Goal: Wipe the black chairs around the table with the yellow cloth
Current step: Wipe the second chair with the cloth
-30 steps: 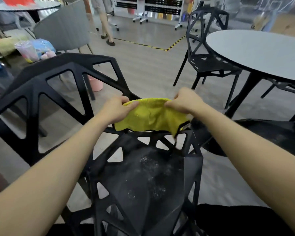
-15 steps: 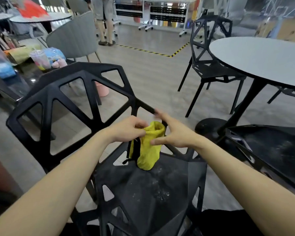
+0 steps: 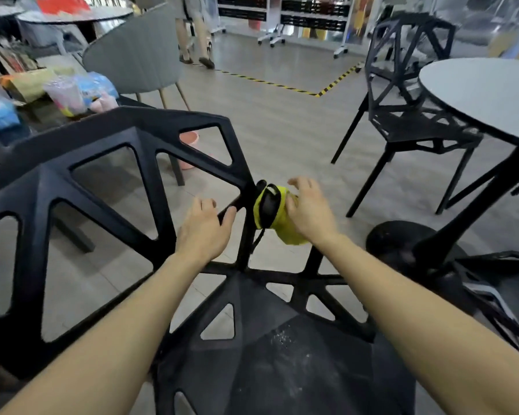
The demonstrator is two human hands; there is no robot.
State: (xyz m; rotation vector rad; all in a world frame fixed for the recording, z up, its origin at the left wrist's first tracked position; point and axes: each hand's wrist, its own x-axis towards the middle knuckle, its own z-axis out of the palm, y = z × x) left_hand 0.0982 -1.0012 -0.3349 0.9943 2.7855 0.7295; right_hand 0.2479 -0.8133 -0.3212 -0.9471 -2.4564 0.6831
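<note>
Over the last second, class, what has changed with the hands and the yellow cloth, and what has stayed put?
The yellow cloth, first stretched between both hands, was bunched up and moved onto the near black chair's frame strut. The left hand let go of it and now touches the strut with straight fingers; the right hand presses the cloth, fingers spread. The round table and far black chair stayed put.

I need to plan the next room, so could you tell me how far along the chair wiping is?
Nothing looks finished: the near chair has pale specks on its seat. In hand: the cloth is bunched against a strut at the backrest's edge, the right hand on it, the left hand resting on the frame. Left: this seat, the far chair by the table, and the chair at right.
</note>
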